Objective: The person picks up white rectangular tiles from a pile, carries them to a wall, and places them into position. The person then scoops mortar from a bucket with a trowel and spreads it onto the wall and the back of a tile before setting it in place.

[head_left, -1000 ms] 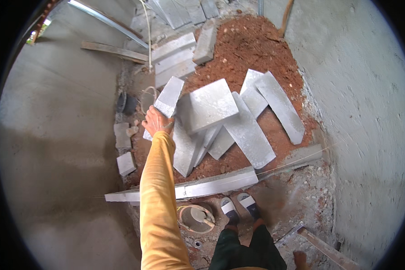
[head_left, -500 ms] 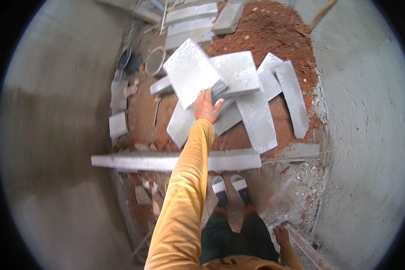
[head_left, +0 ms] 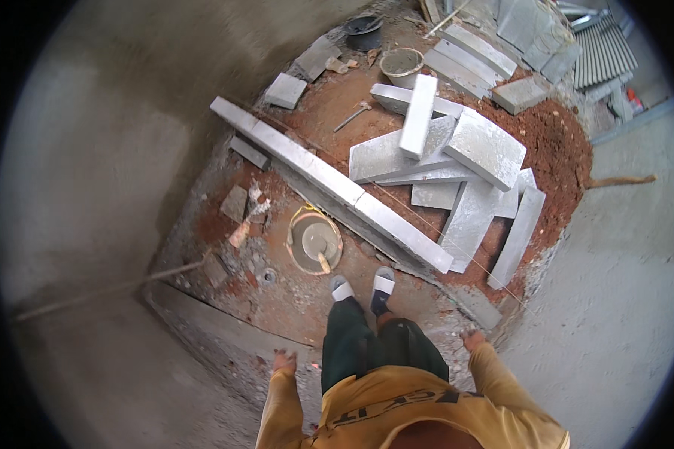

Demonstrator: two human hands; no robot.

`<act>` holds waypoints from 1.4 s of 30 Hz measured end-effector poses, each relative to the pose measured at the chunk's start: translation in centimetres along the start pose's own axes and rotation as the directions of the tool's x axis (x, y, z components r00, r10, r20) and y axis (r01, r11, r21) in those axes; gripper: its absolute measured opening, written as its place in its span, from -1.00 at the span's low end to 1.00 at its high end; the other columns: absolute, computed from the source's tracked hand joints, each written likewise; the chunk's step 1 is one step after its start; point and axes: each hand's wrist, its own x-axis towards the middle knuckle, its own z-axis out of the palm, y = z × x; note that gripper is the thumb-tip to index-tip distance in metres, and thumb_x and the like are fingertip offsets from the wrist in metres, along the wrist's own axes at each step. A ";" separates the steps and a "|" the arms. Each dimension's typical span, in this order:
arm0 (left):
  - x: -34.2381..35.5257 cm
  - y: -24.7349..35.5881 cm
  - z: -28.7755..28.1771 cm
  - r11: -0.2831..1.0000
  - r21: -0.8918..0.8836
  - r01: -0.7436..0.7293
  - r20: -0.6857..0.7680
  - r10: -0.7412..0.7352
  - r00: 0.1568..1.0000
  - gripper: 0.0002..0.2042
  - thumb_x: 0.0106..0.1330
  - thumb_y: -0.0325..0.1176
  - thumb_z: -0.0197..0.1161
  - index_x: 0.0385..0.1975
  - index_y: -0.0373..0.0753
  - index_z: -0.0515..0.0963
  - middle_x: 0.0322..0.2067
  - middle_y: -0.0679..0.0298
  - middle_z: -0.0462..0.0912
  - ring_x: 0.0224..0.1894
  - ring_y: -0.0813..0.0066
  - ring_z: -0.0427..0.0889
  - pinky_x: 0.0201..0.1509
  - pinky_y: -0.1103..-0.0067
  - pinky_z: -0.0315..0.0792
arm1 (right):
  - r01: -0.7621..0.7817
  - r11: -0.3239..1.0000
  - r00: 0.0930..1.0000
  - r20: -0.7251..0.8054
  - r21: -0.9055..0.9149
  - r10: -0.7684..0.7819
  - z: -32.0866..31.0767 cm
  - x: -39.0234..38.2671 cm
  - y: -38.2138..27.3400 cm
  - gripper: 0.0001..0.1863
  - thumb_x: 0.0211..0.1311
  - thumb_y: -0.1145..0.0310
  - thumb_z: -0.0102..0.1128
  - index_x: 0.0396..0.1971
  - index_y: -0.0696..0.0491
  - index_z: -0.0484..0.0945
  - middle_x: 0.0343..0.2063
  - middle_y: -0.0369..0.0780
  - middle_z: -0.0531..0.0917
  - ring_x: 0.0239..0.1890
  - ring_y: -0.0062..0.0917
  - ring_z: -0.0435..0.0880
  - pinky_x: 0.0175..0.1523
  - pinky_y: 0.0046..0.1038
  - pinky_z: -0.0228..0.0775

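My left hand [head_left: 284, 361] hangs low at my left side, fingers loosely apart, with nothing seen in it. On the other side my right hand [head_left: 472, 339] is held out from my hip near the rubble floor, fingers apart and nothing visible in them. Ahead lies a heap of pale grey-white blocks [head_left: 488, 147]. One narrow-looking block [head_left: 419, 117] rests on top of the heap, on its edge. Between me and the heap runs a low row of white blocks [head_left: 307, 162], with a string stretched near it.
A bucket of grey mortar [head_left: 307, 243] with a handled tool stands left of my feet. Beyond are a hammer [head_left: 352, 117], another mortar bucket [head_left: 403, 66], a black bucket [head_left: 362, 34] and red soil [head_left: 558, 142]. Plastered walls [head_left: 97, 150] flank me.
My left hand has let go of the block on the heap and drawn back to my side. That block now lies on edge. The long tool by my right hand is gone from view; my view has turned.
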 end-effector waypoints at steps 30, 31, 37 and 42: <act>-21.1 -1.7 40.7 0.117 -0.955 0.274 0.145 -0.620 0.771 -0.48 0.19 0.01 0.20 -0.01 -0.30 0.53 -0.06 -0.01 0.61 0.04 0.08 0.56 0.16 0.36 0.39 | 0.692 0.546 0.715 0.556 -0.472 -0.424 -3.4 8.1 -33.2 -0.52 0.00 0.33 0.36 -0.08 0.25 0.52 -0.41 -0.09 0.66 -0.46 -0.43 0.64 -0.37 -0.41 0.55; -21.9 1.0 42.3 0.096 -0.938 0.333 0.215 -0.592 0.776 -0.48 0.20 0.01 0.20 0.00 -0.28 0.52 -0.05 -0.01 0.61 0.05 0.08 0.56 0.16 0.37 0.38 | 0.666 0.580 0.730 0.569 -0.469 -0.379 -5.0 9.7 -34.2 -0.45 -0.04 0.33 0.39 -0.04 0.28 0.48 -0.39 -0.07 0.66 -0.47 -0.42 0.64 -0.34 -0.41 0.54; -25.6 10.4 51.5 -0.158 -0.931 0.330 0.353 -0.628 0.694 -0.51 0.22 -0.02 0.23 -0.04 -0.33 0.53 -0.07 -0.02 0.61 0.02 0.15 0.58 0.16 0.44 0.38 | 0.731 0.244 0.667 0.591 -0.637 -0.454 -4.7 11.9 -39.4 -0.51 0.01 0.29 0.41 -0.10 0.25 0.51 -0.48 -0.10 0.67 -0.54 -0.46 0.63 -0.42 -0.42 0.45; -27.6 9.9 55.6 -0.389 -0.920 0.038 0.324 -0.705 0.631 -0.50 0.22 -0.06 0.26 -0.09 -0.43 0.50 -0.13 0.00 0.63 -0.05 0.29 0.60 0.08 0.45 0.43 | 0.879 -0.153 0.305 0.779 -0.451 -0.548 4.6 5.5 -38.9 -0.51 0.04 0.12 0.30 -0.14 0.19 0.58 -0.35 -0.06 0.68 -0.28 -0.36 0.66 -0.11 -0.40 0.45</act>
